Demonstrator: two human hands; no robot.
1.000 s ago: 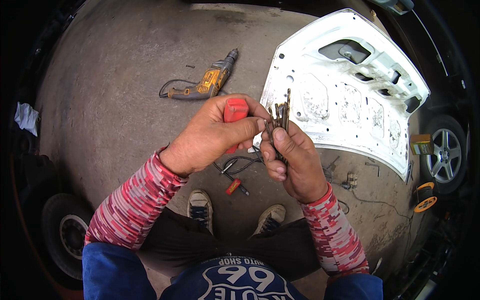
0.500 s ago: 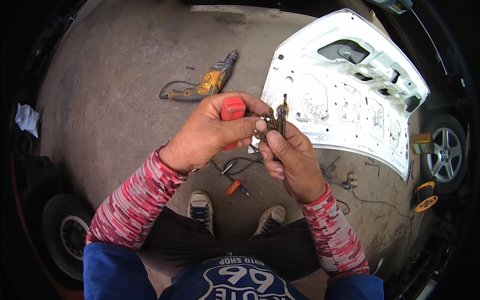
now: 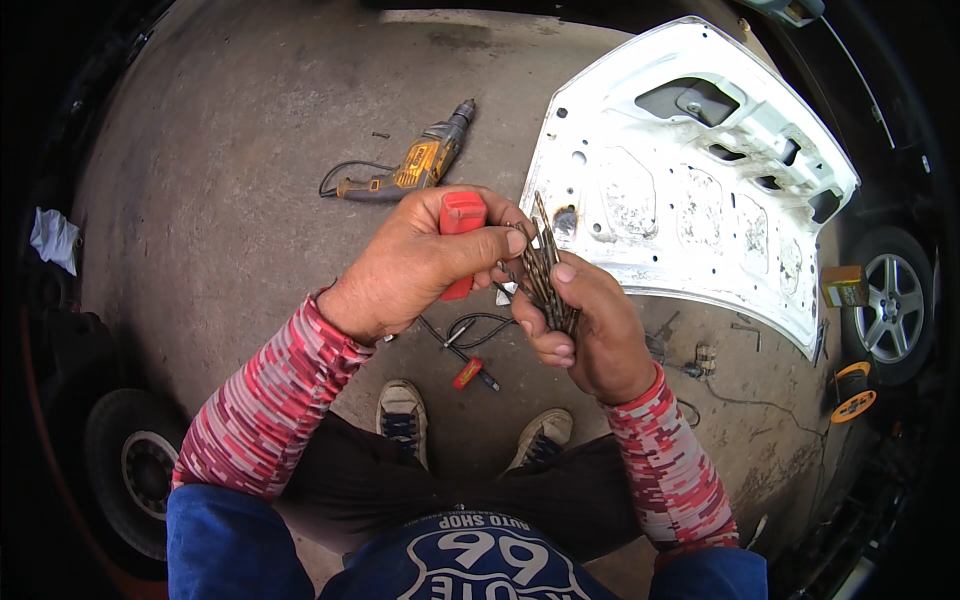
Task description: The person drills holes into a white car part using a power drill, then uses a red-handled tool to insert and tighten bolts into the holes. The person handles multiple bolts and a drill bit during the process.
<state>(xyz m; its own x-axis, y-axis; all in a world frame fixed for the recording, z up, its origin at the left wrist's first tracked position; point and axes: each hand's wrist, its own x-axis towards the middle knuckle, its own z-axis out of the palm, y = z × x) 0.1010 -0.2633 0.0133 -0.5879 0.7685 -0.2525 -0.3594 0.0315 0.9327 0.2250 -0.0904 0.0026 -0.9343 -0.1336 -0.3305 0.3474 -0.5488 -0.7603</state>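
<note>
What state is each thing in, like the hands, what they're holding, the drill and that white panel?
Left hand: closed around the red object
Right hand: closed around the drill bits
Red object: held; open or shut, cannot tell
Drill bits: bunched, slightly fanned
Power drill: lying on the floor, no bit visible in its chuck
White panel: stained, on the floor

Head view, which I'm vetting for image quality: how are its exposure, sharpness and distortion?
In the head view, the white panel glares, nearly washed out in places; the rim sinks toward black, dimming the left wheel; the floor's outline bows; the bits look reasonably sharp, their twists visible.
</note>
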